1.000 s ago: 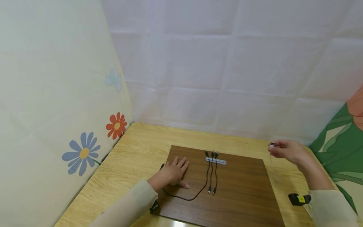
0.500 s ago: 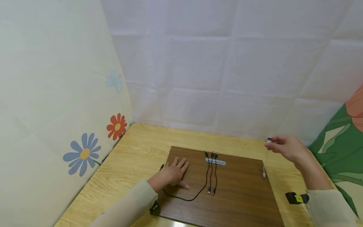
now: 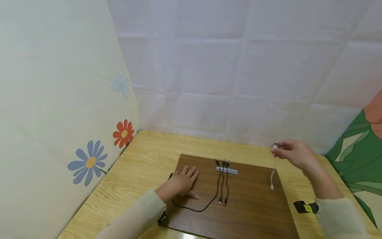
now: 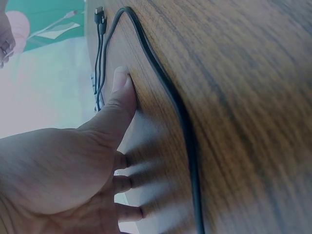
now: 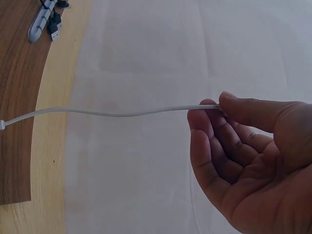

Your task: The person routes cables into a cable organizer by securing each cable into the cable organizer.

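Observation:
My right hand [image 3: 293,153] pinches the USB plug of a short white cable [image 3: 272,179] between thumb and fingers. The cable hangs down over the board's right side; the right wrist view shows the white cable [image 5: 117,114] running from the fingertips to its small far plug. My left hand [image 3: 182,182] rests with fingers spread on the brown wooden board [image 3: 253,205]. A pale cable holder [image 3: 234,171] sits near the board's back edge with several slots. Three black cables [image 3: 222,182] lie through it, USB plugs toward the back. The longest bends round toward my left hand.
The board lies on a light wooden table [image 3: 155,142]. A white cloth wall [image 3: 203,66] rises behind the table, and a flower-printed wall [image 3: 59,109] stands at the left. Black straps with devices are on both wrists.
My right hand has moved left and slightly up with the white cable, whose hanging end has come from beside the board to over its right side. The left hand stays put.

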The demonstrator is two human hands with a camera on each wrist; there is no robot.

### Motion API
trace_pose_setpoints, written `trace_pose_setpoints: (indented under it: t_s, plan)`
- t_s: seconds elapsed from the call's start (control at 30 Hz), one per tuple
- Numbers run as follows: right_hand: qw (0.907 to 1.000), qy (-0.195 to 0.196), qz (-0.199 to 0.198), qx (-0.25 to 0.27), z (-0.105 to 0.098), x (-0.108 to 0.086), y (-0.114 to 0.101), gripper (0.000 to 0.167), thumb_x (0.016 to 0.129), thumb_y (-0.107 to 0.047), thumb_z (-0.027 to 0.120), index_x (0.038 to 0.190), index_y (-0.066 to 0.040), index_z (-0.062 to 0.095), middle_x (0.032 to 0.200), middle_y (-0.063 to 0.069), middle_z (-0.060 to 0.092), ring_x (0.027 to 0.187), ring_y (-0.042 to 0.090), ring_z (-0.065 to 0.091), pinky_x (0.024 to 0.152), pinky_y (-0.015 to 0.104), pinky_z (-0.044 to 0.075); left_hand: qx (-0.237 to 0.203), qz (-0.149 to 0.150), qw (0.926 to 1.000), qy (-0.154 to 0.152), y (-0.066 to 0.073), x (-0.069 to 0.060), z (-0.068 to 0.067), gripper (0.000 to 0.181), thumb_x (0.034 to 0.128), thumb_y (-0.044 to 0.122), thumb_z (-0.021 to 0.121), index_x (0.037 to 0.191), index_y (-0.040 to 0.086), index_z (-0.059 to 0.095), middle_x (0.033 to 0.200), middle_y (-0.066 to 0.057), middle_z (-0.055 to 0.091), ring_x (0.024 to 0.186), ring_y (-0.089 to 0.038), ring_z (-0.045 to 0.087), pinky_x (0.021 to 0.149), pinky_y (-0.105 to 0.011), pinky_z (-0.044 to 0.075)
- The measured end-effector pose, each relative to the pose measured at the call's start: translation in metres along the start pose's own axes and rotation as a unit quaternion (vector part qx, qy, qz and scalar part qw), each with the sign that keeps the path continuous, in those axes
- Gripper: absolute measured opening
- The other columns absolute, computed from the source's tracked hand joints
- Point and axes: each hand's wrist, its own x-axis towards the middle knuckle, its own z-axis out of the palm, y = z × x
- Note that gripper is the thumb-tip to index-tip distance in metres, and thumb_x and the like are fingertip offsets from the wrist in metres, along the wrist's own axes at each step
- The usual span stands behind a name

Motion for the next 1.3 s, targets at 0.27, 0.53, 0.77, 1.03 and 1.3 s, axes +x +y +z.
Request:
trace_pose_setpoints:
  t_s: [0.27, 0.53, 0.77, 1.03, 1.3]
  plan:
    - [0.9999, -0.008, -0.009, 0.010, 0.007, 0.002, -0.002, 0.040, 0.104, -0.033, 0.058, 0.117, 0.005, 0.064, 0.105, 0.014, 0.072, 0.097, 0.026, 0.068, 0.087, 0.053, 0.054, 0.005, 0.000, 1.0000, 0.002, 0.000, 0.002, 0.001, 0.104, 0.0820, 0.069, 0.065, 0.163, 0.021, 0.020, 0.171, 0.000, 0.010, 0.156, -0.031, 0.009, 0.120, -0.058, 0.024]
    - [0.9992, -0.013, -0.024, 0.029, 0.017, 0.006, -0.007, 0.038, 0.103, -0.030, 0.060, 0.117, 0.006, 0.064, 0.102, 0.011, 0.072, 0.091, 0.016, 0.066, 0.081, 0.034, 0.056, 0.007, -0.003, 1.0000, 0.001, 0.001, 0.004, 0.004, 0.104, 0.0817, 0.069, 0.065, 0.163, 0.021, 0.020, 0.170, 0.000, 0.010, 0.156, -0.031, 0.010, 0.119, -0.058, 0.024]
    - [0.9981, -0.020, -0.032, 0.050, 0.023, 0.010, -0.012, 0.037, 0.104, -0.028, 0.060, 0.117, 0.006, 0.064, 0.104, 0.011, 0.072, 0.092, 0.014, 0.067, 0.080, 0.029, 0.057, 0.009, -0.001, 0.9999, 0.007, 0.000, 0.006, 0.006, 0.105, 0.0815, 0.070, 0.065, 0.163, 0.021, 0.020, 0.170, -0.001, 0.010, 0.156, -0.032, 0.010, 0.119, -0.059, 0.025]
    - [0.9962, -0.032, -0.035, 0.074, 0.029, 0.013, -0.015, 0.037, 0.103, -0.027, 0.061, 0.119, 0.007, 0.063, 0.103, 0.010, 0.072, 0.092, 0.014, 0.067, 0.082, 0.029, 0.057, 0.007, -0.004, 0.9999, 0.010, 0.000, 0.007, 0.007, 0.104, 0.0813, 0.069, 0.066, 0.163, 0.021, 0.021, 0.170, -0.001, 0.011, 0.156, -0.032, 0.011, 0.119, -0.059, 0.025]
    - [0.9964, -0.034, -0.029, 0.072, 0.035, 0.016, -0.018, 0.041, 0.103, -0.032, 0.061, 0.122, 0.004, 0.063, 0.106, 0.010, 0.073, 0.098, 0.021, 0.069, 0.093, 0.047, 0.055, 0.008, -0.003, 0.9999, 0.014, 0.001, 0.008, 0.007, 0.104, 0.0813, 0.069, 0.066, 0.163, 0.020, 0.022, 0.170, -0.001, 0.012, 0.156, -0.032, 0.011, 0.119, -0.059, 0.025]
